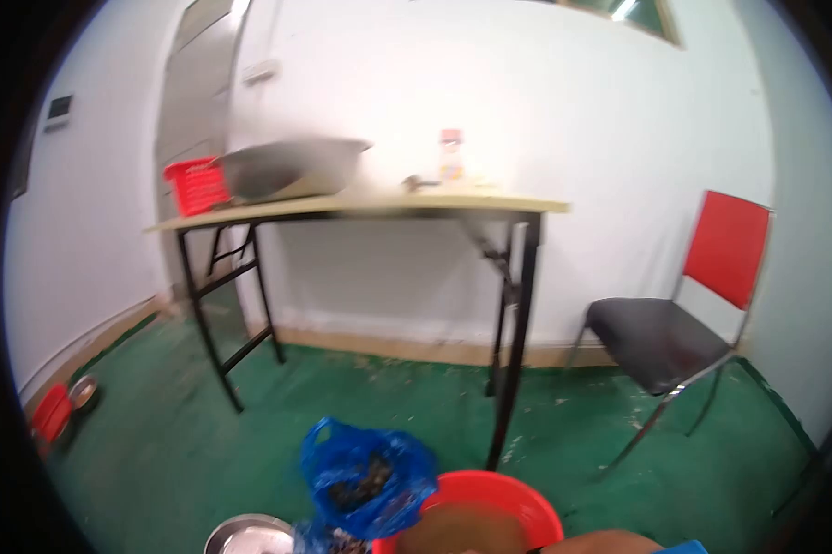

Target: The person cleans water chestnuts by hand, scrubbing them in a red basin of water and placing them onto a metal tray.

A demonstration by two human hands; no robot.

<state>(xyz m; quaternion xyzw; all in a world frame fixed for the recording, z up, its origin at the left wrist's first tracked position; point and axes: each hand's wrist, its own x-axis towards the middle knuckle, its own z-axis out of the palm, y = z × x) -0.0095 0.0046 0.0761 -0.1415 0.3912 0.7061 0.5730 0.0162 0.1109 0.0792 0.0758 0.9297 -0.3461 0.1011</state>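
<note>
At the bottom edge, my right forearm (605, 543) reaches leftward over the rim of a red basin (517, 491) filled with brown, murky water. A dark band shows at the wrist, and a blue sleeve (683, 547) at the other end. Below the frame my right hand is almost wholly cut off, so its fingers are hidden. My left hand is out of view. Against the basin's left side leans an open blue plastic bag (328, 462) with dark lumps (371, 480) inside, too blurred to name. A metal bowl (250, 535) sits left of the bag.
Ahead stands a folding table (490, 202) bearing a large grey basin (328, 162), a red basket (197, 187) and a red-capped bottle (450, 157). A red-backed chair (660, 342) is at the right. Red and metal containers (54, 414) lie on the green floor at far left.
</note>
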